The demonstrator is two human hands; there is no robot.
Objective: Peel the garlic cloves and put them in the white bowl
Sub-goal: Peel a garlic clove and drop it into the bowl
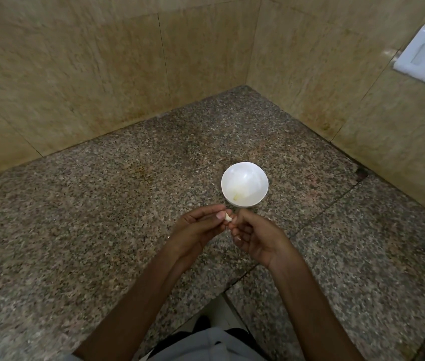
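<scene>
Though tiny, smooth garlic clove (227,217) in pinch of left hand (195,229) and right hand (255,235).

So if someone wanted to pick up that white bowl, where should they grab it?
Probably its right rim, pinched from above: the white bowl stands upright and open on the counter, round and without a handle. The left hand and right hand hold a garlic clove just before its near edge, so that side is crowded.
</scene>
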